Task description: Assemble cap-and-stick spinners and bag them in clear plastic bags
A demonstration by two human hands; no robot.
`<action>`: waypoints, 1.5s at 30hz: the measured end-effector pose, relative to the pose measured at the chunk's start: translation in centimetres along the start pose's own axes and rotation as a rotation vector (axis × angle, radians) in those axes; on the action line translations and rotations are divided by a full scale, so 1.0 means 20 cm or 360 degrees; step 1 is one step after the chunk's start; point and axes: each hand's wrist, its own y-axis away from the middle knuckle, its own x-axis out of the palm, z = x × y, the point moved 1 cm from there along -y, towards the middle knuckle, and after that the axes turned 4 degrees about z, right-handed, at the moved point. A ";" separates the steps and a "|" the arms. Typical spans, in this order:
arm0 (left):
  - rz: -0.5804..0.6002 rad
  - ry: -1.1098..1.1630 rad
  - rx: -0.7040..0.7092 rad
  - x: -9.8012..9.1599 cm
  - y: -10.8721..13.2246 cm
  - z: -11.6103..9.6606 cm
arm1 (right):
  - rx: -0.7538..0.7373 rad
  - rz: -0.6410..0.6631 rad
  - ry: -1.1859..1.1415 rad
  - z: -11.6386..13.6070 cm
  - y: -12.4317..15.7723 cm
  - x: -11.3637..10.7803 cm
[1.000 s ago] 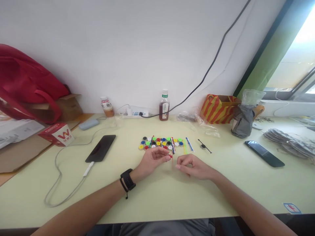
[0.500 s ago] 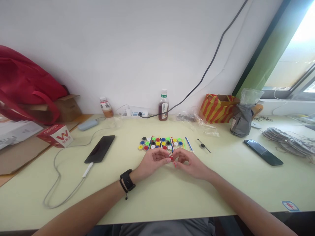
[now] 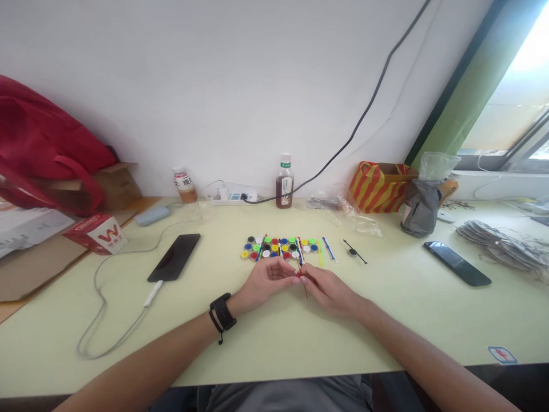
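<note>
A thin red arrow spinner [image 3: 306, 292] is pinched between both hands in front of me, its middle mostly covered by my fingertips. My left hand [image 3: 268, 280], with a black watch on the wrist, is closed on its left side. From the right, my right hand [image 3: 326, 289] grips it with thumb and fingers pressed together. Just beyond the hands, several round discs [image 3: 274, 248] in several colours lie in rows, with arrow sticks among them. A blue arrow [image 3: 329, 249] lies at the right end of the rows. Farther right sits a black arrow spinner [image 3: 353, 252] on a round base.
A phone [image 3: 174, 257] on a charging cable and a red-white box [image 3: 95, 233] lie left. Bottles [image 3: 285, 183] and a power strip [image 3: 234, 198] stand along the wall. To the right are a striped bag [image 3: 380, 187], another phone [image 3: 457, 263] and stacked grey pieces [image 3: 501, 246].
My right fingers have closed in more tightly around the middle of the red spinner, and its lower end points slightly farther down. The left hand stays nearly in place.
</note>
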 end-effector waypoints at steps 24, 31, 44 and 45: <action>0.0258 -0.0268 -0.0104 0.03 0.02 -0.01 | 0.1300 0.0258 0.1428 -0.35 0.20 -0.34; 0.0273 -0.0273 -0.0134 0.04 0.02 -0.01 | 0.1369 0.0191 0.1426 -0.41 0.05 -0.41; 0.0244 -0.0328 -0.0165 0.03 0.02 -0.01 | 0.1214 -0.0339 0.1261 -0.37 0.03 -0.39; 0.0242 -0.0332 -0.0168 0.03 0.02 -0.01 | 0.1185 -0.0335 0.1218 -0.36 0.01 -0.37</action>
